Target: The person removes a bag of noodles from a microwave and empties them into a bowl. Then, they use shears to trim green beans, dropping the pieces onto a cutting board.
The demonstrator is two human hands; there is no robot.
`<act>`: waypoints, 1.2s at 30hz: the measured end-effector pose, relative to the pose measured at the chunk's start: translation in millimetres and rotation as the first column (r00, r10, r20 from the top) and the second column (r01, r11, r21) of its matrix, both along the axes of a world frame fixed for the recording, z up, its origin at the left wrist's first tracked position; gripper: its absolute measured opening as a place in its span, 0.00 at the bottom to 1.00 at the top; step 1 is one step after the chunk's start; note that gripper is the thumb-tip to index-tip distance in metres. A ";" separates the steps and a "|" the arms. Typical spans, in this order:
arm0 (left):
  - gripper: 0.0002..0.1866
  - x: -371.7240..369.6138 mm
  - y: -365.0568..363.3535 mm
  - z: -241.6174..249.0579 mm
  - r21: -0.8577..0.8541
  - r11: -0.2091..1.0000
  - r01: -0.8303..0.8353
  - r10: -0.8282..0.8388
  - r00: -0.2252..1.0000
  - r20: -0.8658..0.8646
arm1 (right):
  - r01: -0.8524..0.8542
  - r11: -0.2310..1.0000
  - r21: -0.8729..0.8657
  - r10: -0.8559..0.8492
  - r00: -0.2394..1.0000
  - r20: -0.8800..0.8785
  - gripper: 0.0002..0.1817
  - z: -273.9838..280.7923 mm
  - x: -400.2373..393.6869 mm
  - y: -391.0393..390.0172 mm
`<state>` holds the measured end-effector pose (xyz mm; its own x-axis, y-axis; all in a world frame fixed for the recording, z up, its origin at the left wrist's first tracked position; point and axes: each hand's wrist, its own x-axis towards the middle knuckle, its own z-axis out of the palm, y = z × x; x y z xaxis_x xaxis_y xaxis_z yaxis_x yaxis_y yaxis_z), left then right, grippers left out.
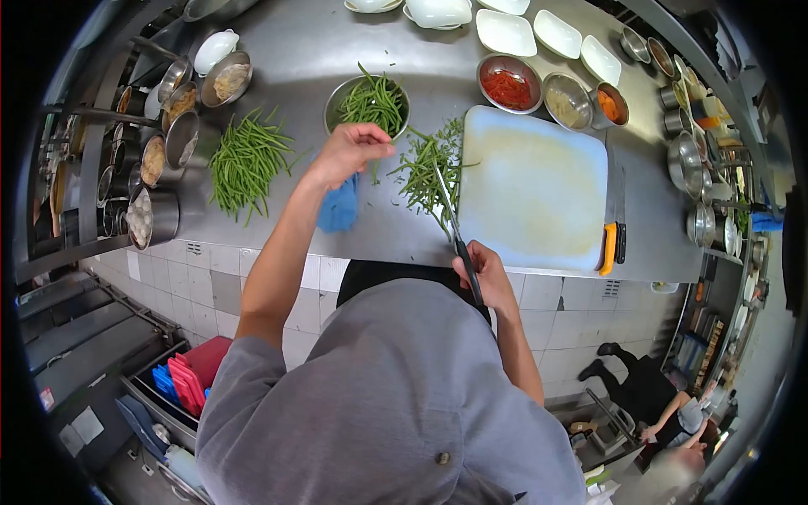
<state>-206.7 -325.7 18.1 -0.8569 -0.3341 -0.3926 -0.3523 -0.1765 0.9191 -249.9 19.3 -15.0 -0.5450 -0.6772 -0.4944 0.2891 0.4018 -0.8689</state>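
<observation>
My left hand (349,154) is over the near rim of a metal bowl (332,108) of cut green beans (373,104). Its thumb and fingertips are pinched together; whatever may be between them is too small to make out. My right hand (492,278), at the counter's front edge, grips the black handle of a narrow-bladed knife (454,220). Its blade points away from me, across a loose pile of green bean trimmings (427,175) beside the white cutting board (534,185). A heap of whole green beans (248,164) lies left of my left forearm.
A blue cloth (338,209) lies under my left wrist. On the board's right are a knife with a yellow handle (608,250) and a black-handled one. Bowls of red strips (508,87) and other ingredients stand behind it. Metal pots (164,215) line the left. Another person (652,391) is at lower right.
</observation>
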 end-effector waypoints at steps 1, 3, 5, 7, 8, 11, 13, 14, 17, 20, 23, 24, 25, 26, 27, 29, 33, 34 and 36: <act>0.06 0.5 9.2 1.9 0.022 0.999 0.024 -0.024 1.000 0.002 | 0.002 1.000 -0.018 -0.001 1.000 0.022 0.23 0.7 -0.3 -0.8; 0.07 0.5 23.4 0.7 0.048 0.997 0.065 -0.065 0.998 0.012 | 0.002 0.999 -0.045 0.000 0.998 0.059 0.22 4.5 -1.8 -1.9; 0.07 -0.3 33.5 -2.1 0.045 0.995 0.092 -0.093 0.995 0.021 | 0.002 0.999 -0.053 0.002 0.997 0.071 0.22 5.2 -2.0 -1.3; 0.07 -1.2 39.2 -5.5 0.032 0.992 0.118 -0.119 0.992 0.027 | 0.000 0.999 -0.043 0.003 0.998 0.058 0.22 5.0 -1.7 -0.1; 0.07 -1.7 41.5 -7.9 0.020 0.991 0.131 -0.131 0.991 0.028 | -0.001 0.999 -0.035 0.003 0.998 0.060 0.22 5.8 -1.4 0.6; 0.06 -2.5 44.9 -13.4 0.013 0.988 0.151 -0.151 0.988 0.041 | -0.002 1.000 -0.007 0.003 0.997 0.072 0.22 7.7 -0.6 3.3; 0.06 -3.1 46.0 -14.0 -0.004 0.990 0.142 -0.142 0.988 0.061 | -0.008 1.000 0.018 0.006 0.996 0.087 0.22 6.7 -0.2 6.0; 0.06 -3.4 46.2 -12.7 -0.022 0.991 0.130 -0.128 0.989 0.074 | -0.004 1.000 0.013 0.003 0.996 0.086 0.22 5.4 0.6 7.7; 0.07 -4.8 43.2 -10.9 -0.029 0.994 0.107 -0.104 0.991 0.086 | 0.006 1.000 -0.011 -0.005 0.996 0.092 0.21 -0.6 3.8 12.1; 0.07 -5.2 44.3 -13.3 -0.013 0.990 0.142 -0.141 0.987 0.084 | 0.013 0.999 -0.040 -0.009 0.994 0.108 0.21 -3.8 5.4 13.3; 0.06 -6.1 52.0 -10.1 0.010 0.987 0.162 -0.162 0.983 0.086 | 0.010 1.000 -0.025 -0.008 0.995 0.103 0.22 0.3 4.7 9.7; 0.05 -6.1 53.8 -8.8 0.019 0.987 0.162 -0.163 0.983 0.087 | 0.008 1.000 -0.004 -0.008 0.995 0.095 0.22 4.5 3.6 8.3; 0.06 -5.9 53.8 -9.4 0.022 0.985 0.170 -0.171 0.981 0.093 | 0.006 1.000 0.017 -0.008 0.996 0.086 0.23 7.4 3.1 7.3; 0.06 -5.7 53.4 -10.9 0.024 0.984 0.176 -0.178 0.979 0.100 | 0.009 1.000 0.016 -0.010 0.998 0.069 0.22 4.5 3.7 7.7; 0.06 -5.3 52.9 -12.4 0.026 0.983 0.183 -0.184 0.977 0.106 | 0.011 1.000 0.014 -0.012 0.999 0.051 0.22 -0.8 4.6 8.5; 0.06 -4.0 52.7 -15.6 0.003 0.985 0.171 -0.170 0.979 0.111 | 0.036 0.999 0.010 -0.037 0.998 0.044 0.23 -3.7 5.6 9.5; 0.06 -0.5 49.6 -38.4 0.246 0.966 -0.077 0.117 0.981 -0.156 | 0.083 0.996 0.018 -0.084 0.993 0.086 0.25 -3.7 5.4 11.5; 0.05 -1.2 49.1 -37.8 0.303 0.944 -0.129 0.192 0.963 -0.188 | 0.086 0.996 0.024 -0.088 0.992 0.094 0.25 -3.6 5.0 12.3; 0.05 -3.3 48.6 -35.8 0.418 0.881 -0.222 0.342 0.909 -0.237 | 0.059 0.998 0.021 -0.060 0.993 0.099 0.24 -4.4 3.5 14.2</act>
<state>-210.0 -277.2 -17.7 -0.8431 -0.4588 -0.2805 0.0422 -0.5765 0.8160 -246.4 33.5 -19.4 -0.5317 -0.6353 -0.5601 0.3974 0.3968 -0.8274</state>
